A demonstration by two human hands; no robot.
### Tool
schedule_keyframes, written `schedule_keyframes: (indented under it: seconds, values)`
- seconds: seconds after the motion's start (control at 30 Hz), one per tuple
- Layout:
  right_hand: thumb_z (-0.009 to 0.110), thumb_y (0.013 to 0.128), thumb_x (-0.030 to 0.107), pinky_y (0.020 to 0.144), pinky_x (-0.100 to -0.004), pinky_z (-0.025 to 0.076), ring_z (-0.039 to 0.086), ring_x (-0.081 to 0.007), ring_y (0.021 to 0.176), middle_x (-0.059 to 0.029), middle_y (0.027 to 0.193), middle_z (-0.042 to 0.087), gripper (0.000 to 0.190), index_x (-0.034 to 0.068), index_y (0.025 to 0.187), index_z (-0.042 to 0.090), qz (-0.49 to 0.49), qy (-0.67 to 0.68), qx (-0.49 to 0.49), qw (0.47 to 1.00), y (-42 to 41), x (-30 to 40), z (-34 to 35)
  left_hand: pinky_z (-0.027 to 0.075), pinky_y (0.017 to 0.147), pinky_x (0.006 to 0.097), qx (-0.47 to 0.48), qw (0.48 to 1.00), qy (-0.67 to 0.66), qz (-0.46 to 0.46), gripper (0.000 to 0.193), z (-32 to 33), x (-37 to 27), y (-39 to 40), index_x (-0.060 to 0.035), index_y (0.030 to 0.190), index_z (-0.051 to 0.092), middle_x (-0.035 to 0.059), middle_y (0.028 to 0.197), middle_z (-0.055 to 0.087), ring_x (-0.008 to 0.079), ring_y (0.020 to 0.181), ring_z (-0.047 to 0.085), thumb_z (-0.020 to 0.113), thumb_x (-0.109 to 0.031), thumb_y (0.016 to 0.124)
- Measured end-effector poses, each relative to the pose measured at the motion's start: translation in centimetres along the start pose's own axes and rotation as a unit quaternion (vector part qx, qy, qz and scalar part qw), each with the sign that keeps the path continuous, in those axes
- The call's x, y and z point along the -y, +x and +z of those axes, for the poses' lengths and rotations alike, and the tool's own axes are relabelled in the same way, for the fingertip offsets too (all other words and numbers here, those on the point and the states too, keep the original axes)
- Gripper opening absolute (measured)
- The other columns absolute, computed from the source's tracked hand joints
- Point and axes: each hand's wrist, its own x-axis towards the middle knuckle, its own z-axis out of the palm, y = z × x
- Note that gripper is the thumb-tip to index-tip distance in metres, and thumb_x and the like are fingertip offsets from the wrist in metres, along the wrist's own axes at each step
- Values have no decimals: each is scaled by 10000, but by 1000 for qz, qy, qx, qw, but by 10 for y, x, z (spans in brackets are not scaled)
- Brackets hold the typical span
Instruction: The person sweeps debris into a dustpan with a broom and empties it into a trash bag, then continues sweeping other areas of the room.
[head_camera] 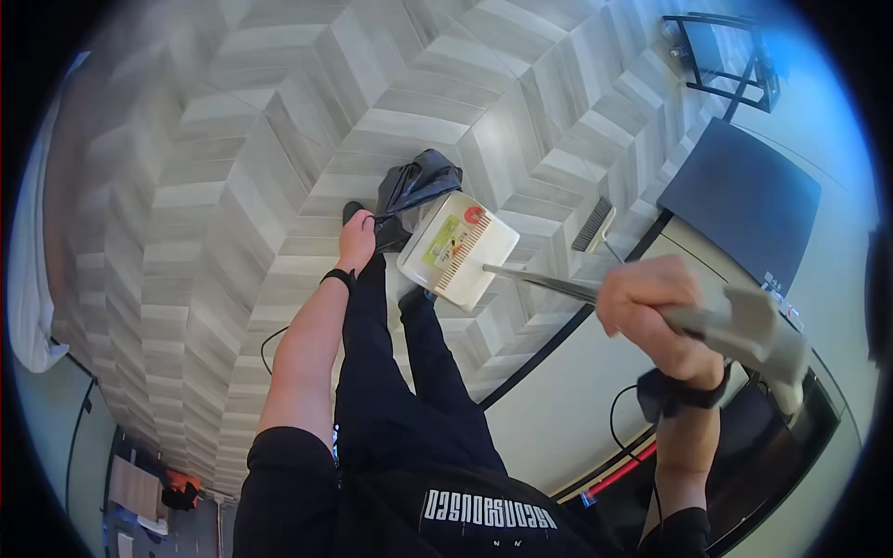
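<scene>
My right hand grips the handle of a long-handled dustpan, which slants down to the left. The cream plastic pan has a row of comb teeth and a green and red sticker, and hangs over my feet. Closed around the edge of a black plastic bag is my left hand. The bag meets the pan's left edge, and something clear shows between them. A broom head with grey bristles is low at the right, its handle running behind my right hand.
At the right stands a light cabinet with a dark top panel. A black-framed folding stool or rack is at the upper right. White cloth hangs at the far left. Several items, one orange, lie at the lower left.
</scene>
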Motion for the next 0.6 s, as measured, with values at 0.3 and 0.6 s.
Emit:
schedule_keyframes:
  seconds: [0.3, 0.6]
  values:
    - [509, 831, 70, 552, -268, 400, 517, -105, 594, -34, 641, 575, 193, 11, 657, 569, 93, -135, -63, 985, 30, 9, 18, 497, 802, 454, 26, 999, 18, 16, 223, -2, -13, 5, -65, 1015, 659, 194, 958, 682, 396, 929, 645, 526, -234, 957]
    - [503, 870, 85, 617, -255, 399, 491, -97, 651, -4, 652, 520, 197, 33, 686, 550, 39, 23, -78, 996, 39, 18, 2, 498, 798, 451, 31, 999, -13, 43, 215, -3, -14, -5, -69, 1035, 656, 191, 958, 687, 403, 931, 644, 526, -228, 970]
